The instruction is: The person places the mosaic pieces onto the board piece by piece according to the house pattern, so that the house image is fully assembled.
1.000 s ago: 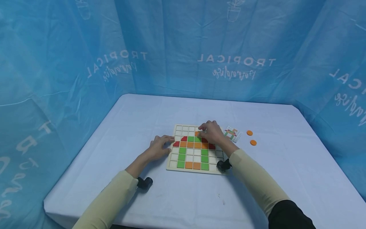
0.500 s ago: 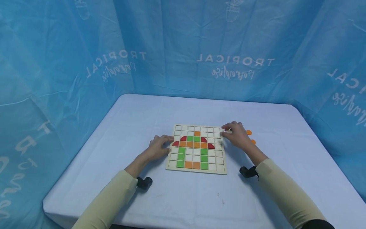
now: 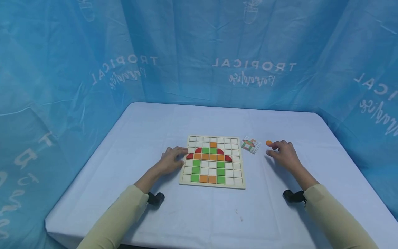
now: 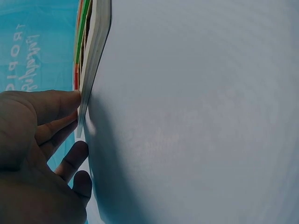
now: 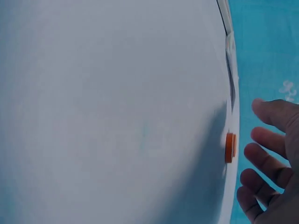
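A square wooden grid board (image 3: 237, 183) lies on the table, with green, orange and red tiles (image 3: 205, 156) set in a mushroom-like pattern. At its left edge rests my left hand (image 3: 170, 161), fingertips and thumb along the rim. In the left wrist view the thumb of the left hand (image 4: 42, 135) meets the side of the board (image 4: 96, 46). My right hand (image 3: 283, 156) hovers over the right of the table, fingers spread and nothing between them. Just past its fingertips lies an orange disc (image 3: 268, 143); the right wrist view shows orange discs (image 5: 229, 148) near the fingers.
A small pattern card (image 3: 250, 144) lies tilted between the board and the right hand. White cloth covers the table (image 3: 199, 218). Blue printed curtains (image 3: 192, 41) hang around the back and sides.
My right hand has moved right, from above the board, past the pattern card, to the orange discs. The card is uncovered again. The left hand has stayed at the board's edge.
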The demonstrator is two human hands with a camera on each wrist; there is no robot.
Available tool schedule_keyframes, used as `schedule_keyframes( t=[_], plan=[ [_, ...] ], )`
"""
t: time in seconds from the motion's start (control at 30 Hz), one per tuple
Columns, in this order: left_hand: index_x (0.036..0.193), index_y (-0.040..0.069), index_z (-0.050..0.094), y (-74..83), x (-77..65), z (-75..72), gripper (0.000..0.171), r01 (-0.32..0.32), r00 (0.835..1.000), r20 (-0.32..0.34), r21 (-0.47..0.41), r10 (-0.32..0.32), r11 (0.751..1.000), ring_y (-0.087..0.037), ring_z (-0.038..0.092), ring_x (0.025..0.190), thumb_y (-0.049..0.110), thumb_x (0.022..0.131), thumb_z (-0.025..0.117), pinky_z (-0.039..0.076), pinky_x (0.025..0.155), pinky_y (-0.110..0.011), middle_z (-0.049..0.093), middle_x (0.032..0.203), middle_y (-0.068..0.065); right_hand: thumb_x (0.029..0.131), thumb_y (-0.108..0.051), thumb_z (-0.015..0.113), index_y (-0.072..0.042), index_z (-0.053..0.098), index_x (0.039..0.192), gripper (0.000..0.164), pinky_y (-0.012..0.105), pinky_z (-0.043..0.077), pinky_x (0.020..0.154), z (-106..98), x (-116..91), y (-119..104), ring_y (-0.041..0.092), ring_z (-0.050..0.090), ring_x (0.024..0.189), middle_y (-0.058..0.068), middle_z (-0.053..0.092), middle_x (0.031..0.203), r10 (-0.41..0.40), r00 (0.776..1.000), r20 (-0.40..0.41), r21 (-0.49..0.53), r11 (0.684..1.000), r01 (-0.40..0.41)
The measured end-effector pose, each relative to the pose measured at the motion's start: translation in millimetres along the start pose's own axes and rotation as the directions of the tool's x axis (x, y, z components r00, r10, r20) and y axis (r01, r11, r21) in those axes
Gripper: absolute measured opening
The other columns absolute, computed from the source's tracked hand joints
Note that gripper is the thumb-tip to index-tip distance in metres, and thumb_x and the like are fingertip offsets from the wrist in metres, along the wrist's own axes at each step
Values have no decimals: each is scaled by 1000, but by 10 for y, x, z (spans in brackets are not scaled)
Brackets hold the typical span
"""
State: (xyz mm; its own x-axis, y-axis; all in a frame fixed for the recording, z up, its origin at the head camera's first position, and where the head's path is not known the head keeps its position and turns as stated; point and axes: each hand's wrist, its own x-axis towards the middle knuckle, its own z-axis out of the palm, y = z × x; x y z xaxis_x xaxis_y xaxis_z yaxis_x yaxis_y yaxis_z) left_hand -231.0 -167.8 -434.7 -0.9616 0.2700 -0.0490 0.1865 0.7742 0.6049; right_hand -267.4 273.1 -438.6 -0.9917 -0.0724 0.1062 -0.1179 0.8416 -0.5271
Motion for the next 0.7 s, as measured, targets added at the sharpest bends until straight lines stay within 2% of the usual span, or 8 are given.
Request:
schedule_keyframes(
  t=[0.27,0.7],
  plan=[
    [134,8,57,1,2,0,47,0,1000,2,-1,0,1000,-24,38,112,9,88,66,28,90,-45,47,142,-4,88,-17,66,8,64,113,34,44,40,73,15,-27,150,36,42,97,23,55,105,62,998,3,-30,998,-61],
    [134,8,57,-19,6,-1,47,-12,1000,3,11,12,1000,-24,38,113,9,88,65,28,90,-45,47,142,-3,86,-14,69,8,67,107,30,43,38,72,21,-33,145,36,42,96,23,54,104,66,998,13,-73,995,-65]
  ],
)
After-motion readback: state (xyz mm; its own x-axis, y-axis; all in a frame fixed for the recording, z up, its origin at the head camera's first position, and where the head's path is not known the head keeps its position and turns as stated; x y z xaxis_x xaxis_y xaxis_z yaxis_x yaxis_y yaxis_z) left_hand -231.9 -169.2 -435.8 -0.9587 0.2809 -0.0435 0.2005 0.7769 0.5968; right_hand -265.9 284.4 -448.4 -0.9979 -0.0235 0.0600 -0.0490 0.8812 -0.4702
